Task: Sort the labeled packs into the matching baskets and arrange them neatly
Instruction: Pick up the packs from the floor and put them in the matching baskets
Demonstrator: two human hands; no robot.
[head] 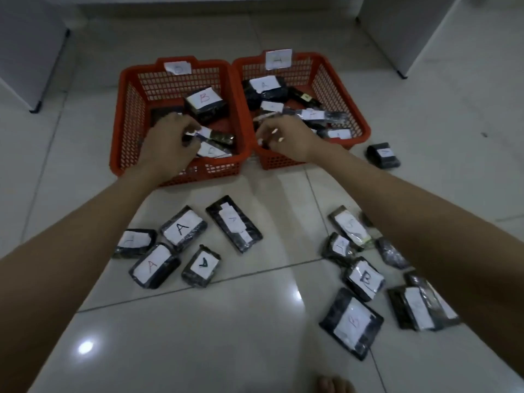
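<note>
Two red baskets [181,80] sit side by side at 12 o'clock on the floor [226,336], each with a paper tag. Left hand [167,140] reaches into the left basket, fingers curled, pinching a pack [211,134] whose long axis runs 10-to-4. Right hand [286,139] hovers over the right basket [334,78], fingers curled; I cannot tell what it holds. Five packs [183,228] lie at 7 o'clock.

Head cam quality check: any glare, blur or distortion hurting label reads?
Head view: dim and soft overall; lamp glare spots on the floor tiles; wide-angle bending stretches the forearms at the edges; left hand and right hand slightly smeared; the left basket's tag is washed out, the B pack label reads fine.
</note>
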